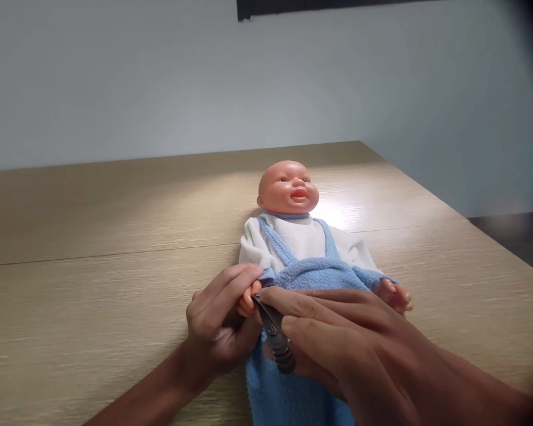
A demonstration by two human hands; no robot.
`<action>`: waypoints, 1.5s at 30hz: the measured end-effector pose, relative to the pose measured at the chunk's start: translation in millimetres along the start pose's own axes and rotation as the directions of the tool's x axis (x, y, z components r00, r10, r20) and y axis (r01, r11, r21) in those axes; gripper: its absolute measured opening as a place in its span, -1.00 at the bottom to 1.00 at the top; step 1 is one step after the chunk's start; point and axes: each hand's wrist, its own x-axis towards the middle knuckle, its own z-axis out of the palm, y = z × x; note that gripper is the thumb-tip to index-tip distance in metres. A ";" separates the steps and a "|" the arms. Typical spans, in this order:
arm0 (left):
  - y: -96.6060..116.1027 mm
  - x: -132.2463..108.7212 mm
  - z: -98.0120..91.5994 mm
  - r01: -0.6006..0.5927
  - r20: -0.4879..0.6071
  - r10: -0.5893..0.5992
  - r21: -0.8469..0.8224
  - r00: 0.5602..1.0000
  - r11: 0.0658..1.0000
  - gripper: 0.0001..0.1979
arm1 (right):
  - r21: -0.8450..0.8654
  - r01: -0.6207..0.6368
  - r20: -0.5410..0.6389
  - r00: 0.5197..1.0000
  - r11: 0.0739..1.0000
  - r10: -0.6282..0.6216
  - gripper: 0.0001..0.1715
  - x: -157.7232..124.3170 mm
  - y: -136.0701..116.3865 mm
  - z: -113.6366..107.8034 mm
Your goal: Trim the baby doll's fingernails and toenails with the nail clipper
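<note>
A baby doll [288, 189] with a bald plastic head lies face up on the table, dressed in a white top and blue fleece overalls. My left hand [222, 316] is closed around the doll's small hand [247, 300] at the cuff on the left of the picture. In my right hand [337, 331] is a dark metal nail clipper [275, 337], gripped between thumb and fingers. Its jaw end meets the doll's fingers. The doll's other hand [395, 294] rests free beyond my right knuckles. My right forearm and hand hide part of the overalls.
The wooden table [93, 296] has a seam running across it and a right edge slanting toward me. Behind it stands a pale wall [160, 77] with a dark strip [315, 7] at the top. Dark floor [515, 236] shows at the right.
</note>
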 end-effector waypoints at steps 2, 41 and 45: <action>-0.1 0.6 -0.4 -0.009 0.002 0.009 0.005 1.000 1.000 -0.69 | -0.008 0.045 -0.034 0.998 0.999 -0.045 -0.61 3.3 -3.4 0.5; -4.2 -0.6 0.6 0.001 0.037 0.001 -0.071 0.999 0.997 -0.66 | 0.007 -0.133 -0.074 0.988 0.991 0.133 -0.85 -16.0 -1.8 10.7; -3.1 0.7 0.2 0.001 0.030 0.002 -0.081 1.000 0.997 -0.65 | 0.020 -0.109 -0.055 0.992 0.994 0.110 -0.90 -15.7 2.0 11.5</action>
